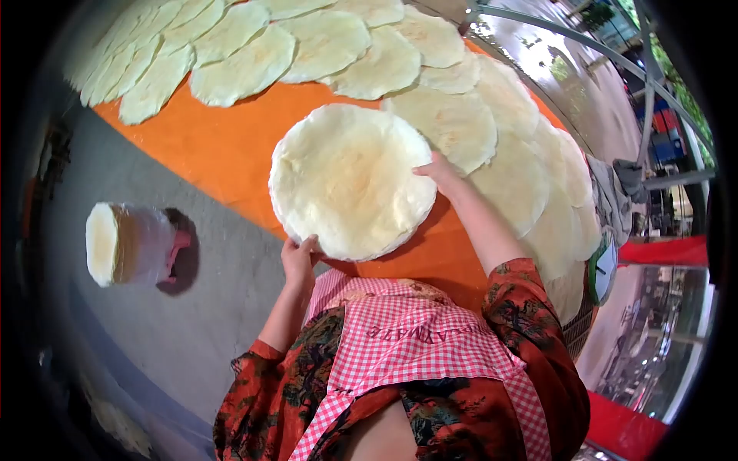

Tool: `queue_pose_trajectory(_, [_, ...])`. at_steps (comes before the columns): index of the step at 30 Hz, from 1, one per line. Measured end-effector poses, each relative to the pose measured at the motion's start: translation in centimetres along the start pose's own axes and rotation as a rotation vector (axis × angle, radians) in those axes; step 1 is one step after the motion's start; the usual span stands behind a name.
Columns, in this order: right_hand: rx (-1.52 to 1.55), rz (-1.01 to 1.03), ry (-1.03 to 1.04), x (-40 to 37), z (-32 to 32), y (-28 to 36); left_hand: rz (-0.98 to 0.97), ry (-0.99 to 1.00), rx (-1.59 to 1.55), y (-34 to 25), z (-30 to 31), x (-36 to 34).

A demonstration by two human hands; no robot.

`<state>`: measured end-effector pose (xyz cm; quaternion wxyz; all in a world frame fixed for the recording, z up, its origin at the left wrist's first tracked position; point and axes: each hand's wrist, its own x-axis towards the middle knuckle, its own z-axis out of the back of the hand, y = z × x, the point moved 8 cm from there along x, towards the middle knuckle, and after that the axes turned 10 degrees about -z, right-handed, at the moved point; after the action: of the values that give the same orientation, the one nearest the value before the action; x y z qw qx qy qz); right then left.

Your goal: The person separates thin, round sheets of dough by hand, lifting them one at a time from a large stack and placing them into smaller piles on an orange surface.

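A round stack of pale flatbreads (352, 183) is held up over the orange cloth (223, 161), close to its near edge. My left hand (300, 257) grips the stack's lower left rim, with the thumb on top and the fingers partly hidden under it. On the right rim, my right hand (442, 174) holds the same stack, its thumb on top and its other fingers mostly hidden beneath. Overlapping single flatbreads (453, 131) lie on the cloth just beyond and to the right of the stack.
More overlapping flatbreads (246, 65) run along the cloth's far side. At the left, a plastic-wrapped stack (142, 244) rests on a pink stool (179, 250) on the grey floor (207, 307). Grey fabric (611, 203) and metal poles (676, 180) are at the right.
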<state>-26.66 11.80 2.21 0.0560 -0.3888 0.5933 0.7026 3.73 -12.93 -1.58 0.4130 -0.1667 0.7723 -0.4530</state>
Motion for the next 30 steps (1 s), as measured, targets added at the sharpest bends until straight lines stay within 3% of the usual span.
queue_pose_trajectory(2, [-0.024, 0.016, -0.037, -0.6, -0.5, 0.8, -0.061, 0.023, 0.065, -1.4, -0.1, -0.3])
queue_pose_trajectory(5, [-0.030, 0.159, -0.275, 1.3, 1.7, 0.7, -0.369, -0.209, 0.279, -2.7, 3.6, 1.2])
queue_pose_trajectory(6, [-0.128, 0.237, -0.490, 1.9, 3.7, 0.1, -0.446, -0.201, 0.296, -3.6, 3.6, 1.4])
queue_pose_trajectory(9, [-0.131, 0.349, -0.462, 4.7, 3.1, -2.2, -0.547, 0.058, 0.310, -3.1, 0.9, 2.8])
queue_pose_trajectory(10, [-0.240, 0.334, -0.425, 3.6, 1.2, -1.5, -0.587, 0.036, 0.463, -2.6, 0.1, 2.5])
queue_pose_trajectory(13, [-0.527, 0.152, -0.550, 1.0, -0.1, 0.4, -0.600, 0.106, 0.484, -2.3, -1.0, 2.4])
queue_pose_trajectory(14, [-0.706, 0.303, -0.640, -0.7, -0.5, 1.7, -0.571, 0.059, 0.536, -2.7, -0.8, 2.0])
queue_pose_trajectory(16, [-1.028, 0.537, -0.767, -4.3, -2.7, 2.9, -0.833, 0.061, 0.857, -8.1, -3.4, -1.4])
queue_pose_trajectory(17, [-1.091, 0.653, -0.734, -6.5, -4.4, 3.3, -0.967, 0.056, 1.014, -10.1, -4.7, -2.8])
queue_pose_trajectory(18, [-1.166, 0.688, -0.680, -7.8, -6.0, 2.9, -1.171, 0.132, 1.164, -10.9, -6.3, -3.5])
queue_pose_trajectory(19, [-1.179, 0.641, -0.547, -7.7, -6.8, 1.2, -1.126, 0.284, 1.342, -10.0, -7.9, -3.3])
queue_pose_trajectory(21, [-1.235, 0.633, -0.478, -5.6, -7.2, -3.0, -1.016, 0.587, 1.683, -7.4, -10.6, -3.2])
queue_pose_trajectory(22, [-1.150, 0.633, -0.395, -5.2, -6.7, -2.6, -0.932, 0.714, 1.702, -5.3, -10.6, -2.5])
queue_pose_trajectory(24, [-0.976, 0.637, -0.238, -4.1, -4.8, -1.0, -0.928, 0.704, 1.677, -4.5, -10.1, -1.9])
queue_pose_trajectory(25, [-0.647, 0.483, -0.422, -5.2, -1.5, 1.0, -0.921, 0.714, 1.670, -4.3, -10.0, -1.9])
queue_pose_trajectory(27, [-0.210, 0.389, -0.962, -5.9, 6.6, 0.6, -0.916, 0.722, 1.653, -4.5, -10.0, -1.9])
queue_pose_trajectory(30, [0.035, -0.002, -1.357, -2.7, 16.6, -4.5, -0.919, 0.740, 1.618, -4.3, -10.2, -1.9])
